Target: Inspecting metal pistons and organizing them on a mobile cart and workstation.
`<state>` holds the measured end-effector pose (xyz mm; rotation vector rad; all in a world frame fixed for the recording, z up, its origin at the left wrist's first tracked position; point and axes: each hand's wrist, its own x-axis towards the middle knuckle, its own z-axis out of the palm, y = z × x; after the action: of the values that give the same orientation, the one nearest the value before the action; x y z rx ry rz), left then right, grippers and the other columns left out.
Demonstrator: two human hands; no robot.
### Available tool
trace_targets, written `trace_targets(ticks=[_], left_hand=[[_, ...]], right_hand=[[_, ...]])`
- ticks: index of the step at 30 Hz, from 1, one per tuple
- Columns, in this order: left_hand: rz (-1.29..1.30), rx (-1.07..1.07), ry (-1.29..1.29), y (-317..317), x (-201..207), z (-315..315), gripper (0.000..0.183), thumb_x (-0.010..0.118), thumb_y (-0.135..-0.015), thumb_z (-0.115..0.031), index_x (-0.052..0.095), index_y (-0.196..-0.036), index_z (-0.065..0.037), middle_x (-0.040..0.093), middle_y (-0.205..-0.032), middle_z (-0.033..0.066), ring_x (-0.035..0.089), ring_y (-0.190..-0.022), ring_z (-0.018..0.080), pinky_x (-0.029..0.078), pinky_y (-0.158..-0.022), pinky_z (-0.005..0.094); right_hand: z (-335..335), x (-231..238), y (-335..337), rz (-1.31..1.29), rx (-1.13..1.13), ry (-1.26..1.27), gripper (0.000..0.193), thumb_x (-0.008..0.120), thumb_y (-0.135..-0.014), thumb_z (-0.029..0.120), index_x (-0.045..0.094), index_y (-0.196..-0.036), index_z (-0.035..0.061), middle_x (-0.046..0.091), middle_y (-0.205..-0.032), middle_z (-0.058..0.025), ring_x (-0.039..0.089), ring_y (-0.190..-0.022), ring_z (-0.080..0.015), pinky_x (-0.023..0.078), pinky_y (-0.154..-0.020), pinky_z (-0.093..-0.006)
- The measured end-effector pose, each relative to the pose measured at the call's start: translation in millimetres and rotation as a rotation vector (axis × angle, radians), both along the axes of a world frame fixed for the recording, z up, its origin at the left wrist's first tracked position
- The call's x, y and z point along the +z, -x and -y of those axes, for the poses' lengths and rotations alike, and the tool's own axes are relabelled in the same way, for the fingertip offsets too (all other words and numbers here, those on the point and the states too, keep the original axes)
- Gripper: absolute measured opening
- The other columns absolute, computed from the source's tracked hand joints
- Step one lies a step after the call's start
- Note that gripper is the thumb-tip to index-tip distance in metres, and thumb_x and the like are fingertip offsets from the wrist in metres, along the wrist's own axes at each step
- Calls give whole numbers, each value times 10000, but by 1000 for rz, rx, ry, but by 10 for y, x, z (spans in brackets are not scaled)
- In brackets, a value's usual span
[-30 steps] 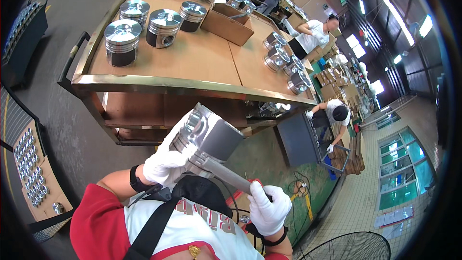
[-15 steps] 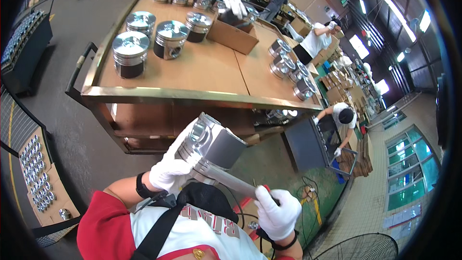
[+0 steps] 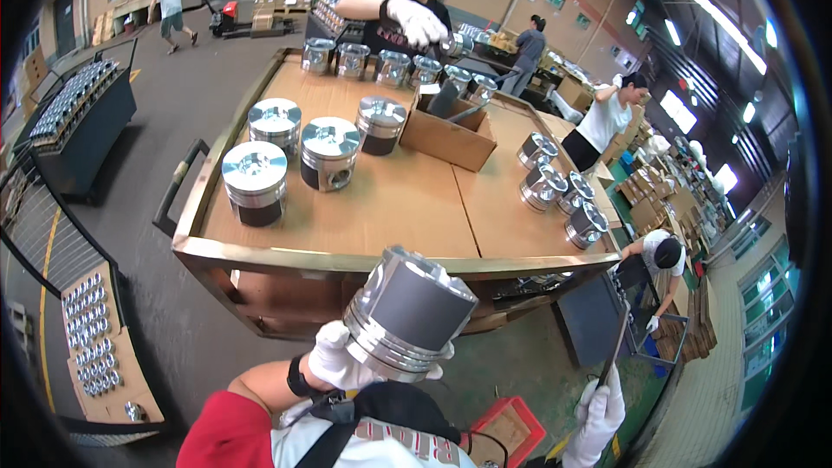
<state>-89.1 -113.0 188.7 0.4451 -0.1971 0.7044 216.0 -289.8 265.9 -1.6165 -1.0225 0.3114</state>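
Note:
My gloved left hand (image 3: 336,360) is closed around a large silver piston (image 3: 407,308) with a dark grey skirt panel, its ringed crown end tilted down toward me. Most of those fingers are hidden behind the metal. Out to the right, my gloved right hand (image 3: 598,416) grips a long flat file (image 3: 618,338), which points upward and is well apart from the piston. Beyond the held piston stands a wooden-topped cart (image 3: 399,217) with metal edging. On its left part are several upright pistons (image 3: 329,152); more pistons (image 3: 543,186) lie along its right side.
An open cardboard box (image 3: 446,139) with tools sits mid-cart. Across the cart, a co-worker's gloved hand (image 3: 416,24) is above a row of pistons (image 3: 351,61). A red crate (image 3: 533,420) is low by my right arm. Small pistons cover a cardboard-topped stand (image 3: 130,373) at left.
My right hand has drawn the file away from the piston, out to the right, and turned it upright. The left hand has rotated the piston. The view has tilted up.

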Motion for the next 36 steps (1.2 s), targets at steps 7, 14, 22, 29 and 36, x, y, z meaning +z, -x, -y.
trace_targets(ticks=[7,14,22,29,36], left_hand=[[61,258,-13,-268,93,-374,1105,830,-725,-491,191,-1584,-220,358,-1509,292,520,-1254,520,501,-989,641],[-14,436,10,-369,7,-430,1116,850,-686,-511,279,-1548,-92,446,-1447,281,565,-1211,470,521,-986,593],[69,530,82,-580,41,-676,985,769,-821,-385,202,-1573,-96,369,-1531,248,483,-1333,453,453,-1090,531],[61,584,86,-614,-9,-630,897,739,-872,-362,228,-1568,-121,462,-1463,224,525,-1290,452,472,-1063,562],[-102,632,74,-614,147,-522,947,800,-805,-366,269,-1548,-115,478,-1458,186,569,-1260,378,507,-1024,556]], right_hand=[[-1993,701,-826,724,488,54,357,599,-959,88,615,-1309,21,666,-1182,-194,634,-1095,-314,476,-956,-377],[-4496,1132,-546,1234,705,424,393,524,-895,208,667,-1253,130,691,-1178,-172,638,-1107,-356,495,-972,-410],[-6070,669,405,2030,814,-217,613,710,-782,152,531,-1363,231,531,-1401,-73,505,-1281,-283,412,-1051,-478],[-5572,743,370,1644,843,-432,174,676,-715,57,635,-883,61,641,-1020,-102,614,-1018,-257,471,-862,-407],[-2779,891,365,893,1196,-687,266,663,-572,-76,644,-818,23,638,-894,-123,623,-860,-281,518,-701,-400]])
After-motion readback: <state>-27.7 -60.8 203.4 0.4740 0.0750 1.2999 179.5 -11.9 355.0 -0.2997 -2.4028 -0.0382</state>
